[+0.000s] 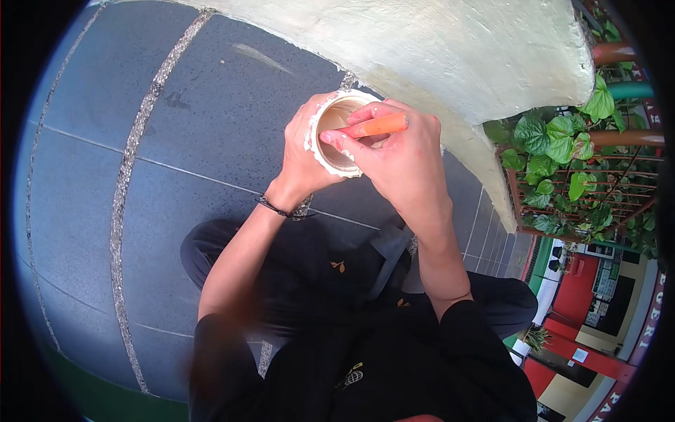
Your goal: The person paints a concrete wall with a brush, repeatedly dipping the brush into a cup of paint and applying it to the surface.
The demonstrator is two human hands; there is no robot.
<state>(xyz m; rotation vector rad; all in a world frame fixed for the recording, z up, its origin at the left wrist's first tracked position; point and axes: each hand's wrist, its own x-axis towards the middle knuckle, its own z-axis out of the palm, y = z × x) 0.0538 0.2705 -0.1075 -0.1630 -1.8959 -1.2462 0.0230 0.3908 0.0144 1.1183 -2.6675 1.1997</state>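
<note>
A white paint can (340, 169) with paint smeared round its rim is held upright in front of me. My left hand (301, 144) wraps round its left side, fingers mostly hidden behind it. Over the mouth, my right hand (406, 151) grips an orange-handled paintbrush (387, 124), fingers closed near the opening. The brush's working end is hidden by the fingers and the can. Pale smears of paint mark the right fingers. How much paint lies inside the can cannot be made out.
A cream-painted wall (450, 49) curves along the top and right. Grey floor tiles (211, 105) with pebbled strips lie below. My crossed legs (232, 246) are under the can. Leafy plants (555, 137) grow by a fence at right, with a red-fronted building (576, 288) beyond.
</note>
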